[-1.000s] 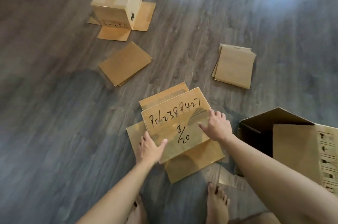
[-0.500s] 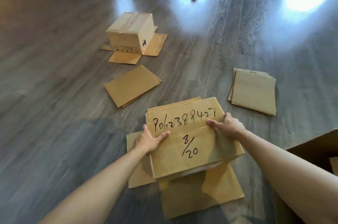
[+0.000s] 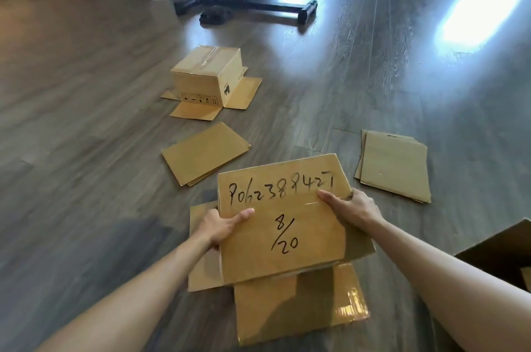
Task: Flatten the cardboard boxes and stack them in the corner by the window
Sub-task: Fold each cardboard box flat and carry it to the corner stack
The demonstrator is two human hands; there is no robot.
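Two hands carry one marked box (image 3: 283, 219) between them: our left hand (image 3: 221, 226) clasps its left edge with the thumb lying on top, and our right hand (image 3: 352, 208) clasps the right edge, thumb on the written face and fingers curled round the side. The box is off the floor, tilted toward us, its flaps (image 3: 298, 302) splayed open beneath it. We judge it only partly collapsed, since a side wall shows at the right, so it could spring back into shape if either hand slackens. Taped, shiny flaps look slippery, and a loose one hanging under the box might catch on the floor (image 3: 86, 150) as we move. Just beyond the left hand lies a flat pile (image 3: 205, 153), and beyond the right hand another flat pile (image 3: 395, 166), both apart from the box. Farther out past the left pile stands an upright box (image 3: 205, 75) on its spread flaps, not yet flattened. At the right edge, near our right arm, an open box (image 3: 500, 254) shows only in part. Bright light falls on the floor far to the right; the corner itself is not visible.
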